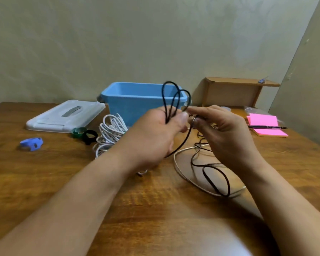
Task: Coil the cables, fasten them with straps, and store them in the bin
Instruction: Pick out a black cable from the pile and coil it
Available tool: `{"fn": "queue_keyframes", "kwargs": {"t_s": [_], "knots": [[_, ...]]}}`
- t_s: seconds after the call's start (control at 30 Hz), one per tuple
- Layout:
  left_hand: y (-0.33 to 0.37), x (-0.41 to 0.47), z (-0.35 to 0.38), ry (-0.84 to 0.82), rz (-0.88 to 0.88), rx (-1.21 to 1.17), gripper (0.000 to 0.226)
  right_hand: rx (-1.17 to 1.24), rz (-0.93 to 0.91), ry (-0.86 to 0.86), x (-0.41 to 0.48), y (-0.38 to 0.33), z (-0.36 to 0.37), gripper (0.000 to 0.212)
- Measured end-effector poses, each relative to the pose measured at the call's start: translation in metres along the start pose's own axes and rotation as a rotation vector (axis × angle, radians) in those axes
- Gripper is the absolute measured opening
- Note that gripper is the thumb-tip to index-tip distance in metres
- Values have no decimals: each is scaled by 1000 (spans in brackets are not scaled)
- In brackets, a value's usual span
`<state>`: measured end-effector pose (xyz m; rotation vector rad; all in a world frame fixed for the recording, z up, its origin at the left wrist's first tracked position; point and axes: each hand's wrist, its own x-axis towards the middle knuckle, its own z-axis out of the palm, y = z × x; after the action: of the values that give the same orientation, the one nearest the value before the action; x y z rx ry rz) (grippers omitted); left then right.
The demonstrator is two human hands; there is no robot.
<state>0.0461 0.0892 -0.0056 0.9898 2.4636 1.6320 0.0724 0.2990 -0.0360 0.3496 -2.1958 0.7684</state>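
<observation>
Above the table, our left hand grips black cable loops; right hand pinches its slack. Straps unused, bin apparently empty.

A plain room in a home, used as a small desk corner. A worn wooden table with a scuffed varnish is pushed into the corner of two pale painted walls. Along its far edge stand a blue plastic bin with its clear lid beside it, and an open cardboard box. Near the right edge lie pink sticky notes with a pen across them
</observation>
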Motion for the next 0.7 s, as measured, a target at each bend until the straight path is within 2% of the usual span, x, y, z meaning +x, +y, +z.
{"fn": "queue_keyframes", "kwargs": {"t_s": [0.1, 0.2, 0.37, 0.5, 0.6, 0.7], "knots": [[5, -3, 14, -103, 50, 27, 14, -5, -44, 69, 1, -5, -1, 33], [1, -3, 21, -124, 97, 102, 20, 67, -30, 109, 2, -9, -2, 29], [4, 0, 7, 72, 142, -47, 32, 39, 79, 113, 3, -3, -7, 13], [2, 0, 4, 195, 182, -118, 32, -11, 147, 29, 1, -3, -4, 14], [-3, 3, 3, 258, 164, -370, 28, -57, 171, -11, 2, 1, -2, 21], [-5, 8, 2, 290, 137, -468, 24, -77, 160, -8, 3, 3, -3, 26]]}}
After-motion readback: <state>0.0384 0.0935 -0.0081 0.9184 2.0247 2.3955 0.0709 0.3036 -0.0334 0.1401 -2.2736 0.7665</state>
